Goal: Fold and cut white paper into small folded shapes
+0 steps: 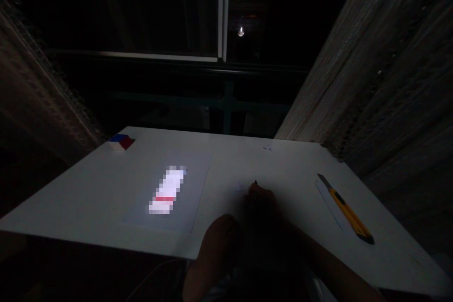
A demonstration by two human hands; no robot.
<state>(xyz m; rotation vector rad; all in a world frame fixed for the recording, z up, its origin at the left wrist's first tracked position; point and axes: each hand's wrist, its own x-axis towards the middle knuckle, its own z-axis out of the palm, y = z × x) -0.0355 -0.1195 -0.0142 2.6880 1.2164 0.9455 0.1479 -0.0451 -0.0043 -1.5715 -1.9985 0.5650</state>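
Note:
My right hand rests low over the white table, its fingers closed round a thin, dark, pen-like thing. Only a short dark end of it sticks out above the fingers. Faint lines show on the white surface just left of those fingertips. My left hand lies at the table's front edge, left of the right hand, with its back up. Deep shadow hides its fingers and whatever is under them.
A lit phone lies on a paper sheet to the left. A yellow utility knife is at the right beside a thin pale strip. A blue-and-red cube sits far left, a small scrap far back. Curtains flank the table.

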